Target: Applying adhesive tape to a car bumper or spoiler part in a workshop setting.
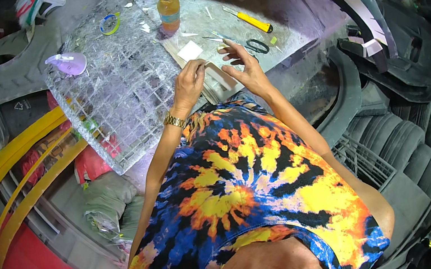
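Note:
My left hand [190,85], with a metal watch [174,121] at the wrist, is closed with fingertips pinched at the table's near edge. What it pinches is too small to make out. My right hand [248,71] hovers just to its right, fingers spread and curved, holding nothing visible. Between and below the hands lies a pale, shallow rectangular piece with a raised rim [224,77], partly hidden by them. A white square [190,51] of paper or card lies just beyond my left fingers. Scissors [256,46] with dark handles lie beyond my right fingers.
On the worktable [285,6] are a yellow utility knife [255,22], an orange-brown bottle [169,14], a tape ring [110,24] and white scraps. A purple plastic vessel [68,64] stands on the scuffed left surface. Curved yellow parts [18,146] flank the left; dark stacked panels [416,141] the right.

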Available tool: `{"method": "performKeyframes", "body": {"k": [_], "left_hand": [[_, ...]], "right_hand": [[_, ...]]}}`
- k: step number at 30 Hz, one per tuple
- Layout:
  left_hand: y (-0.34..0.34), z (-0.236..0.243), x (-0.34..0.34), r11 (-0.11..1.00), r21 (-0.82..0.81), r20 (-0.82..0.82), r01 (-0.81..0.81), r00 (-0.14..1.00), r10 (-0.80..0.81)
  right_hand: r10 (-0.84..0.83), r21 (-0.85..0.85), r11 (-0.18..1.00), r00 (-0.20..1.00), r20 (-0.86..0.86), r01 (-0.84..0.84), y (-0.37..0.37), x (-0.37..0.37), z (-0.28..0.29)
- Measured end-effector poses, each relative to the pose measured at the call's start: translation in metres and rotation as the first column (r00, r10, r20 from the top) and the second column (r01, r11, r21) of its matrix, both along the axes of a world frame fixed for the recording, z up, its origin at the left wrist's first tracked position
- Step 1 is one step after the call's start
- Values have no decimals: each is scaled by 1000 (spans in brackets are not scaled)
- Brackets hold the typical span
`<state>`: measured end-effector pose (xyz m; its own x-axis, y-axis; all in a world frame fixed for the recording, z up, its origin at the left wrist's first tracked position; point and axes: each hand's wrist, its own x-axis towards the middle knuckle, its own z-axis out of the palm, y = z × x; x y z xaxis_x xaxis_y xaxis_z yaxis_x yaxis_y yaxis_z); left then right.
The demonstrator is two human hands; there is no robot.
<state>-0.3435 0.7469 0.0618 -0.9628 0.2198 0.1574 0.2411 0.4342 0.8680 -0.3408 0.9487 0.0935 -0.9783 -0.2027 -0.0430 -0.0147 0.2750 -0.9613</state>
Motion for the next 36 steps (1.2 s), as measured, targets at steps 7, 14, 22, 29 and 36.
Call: {"method": "performKeyframes", "body": {"k": [7,14,22,29,36], "left_hand": [[0,36,6,865,459,286,-201,956,71],[-5,61,13,868,454,281,-199,957,72],[-1,64,14,750,625,311,-219,950,19],[-20,105,13,730,657,381,-188,918,-106],[-26,121,12,729,662,393,-172,909,-142]], "right_hand": [[16,-234,972,990,137,17,-7,1,24],[38,-389,919,971,236,58,-23,-4,42],[140,-337,939,975,173,-75,-27,1,57],[551,386,824,747,-372,-415,4,-15,81],[738,663,658,481,-473,-358,-2,-35,102]]}}
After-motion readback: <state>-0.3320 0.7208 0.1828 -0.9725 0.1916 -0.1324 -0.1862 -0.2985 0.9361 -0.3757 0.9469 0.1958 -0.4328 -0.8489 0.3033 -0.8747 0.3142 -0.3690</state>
